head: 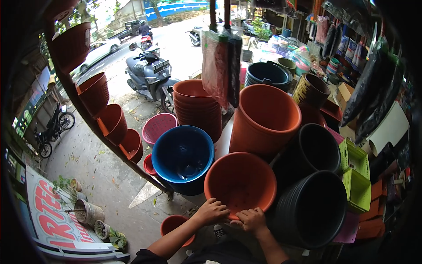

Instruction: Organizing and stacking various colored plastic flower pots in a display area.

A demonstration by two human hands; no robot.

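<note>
Both hands grip the near rim of an orange-brown plastic pot (240,181), fingers over the edge. My left hand (213,211) is on the rim's lower left; my right hand (251,220) lies close beside it, thumb under the rim. Left of this pot is a blue plastic tub (183,155). Behind it rises a tall stack of orange-brown pots (263,115). Black plastic pots (313,208) are stacked at its right, with another black pot (319,148) beyond them. Whether the held pot rests on others below is hidden.
A slanting pole at left carries small brown pots (113,123). An orange pot (178,229) stands low by my left forearm. Lime-green baskets (357,191) are at right. Plastic-wrapped goods (215,62) hang ahead. A parked scooter (151,74) stands outside, near a road with traffic.
</note>
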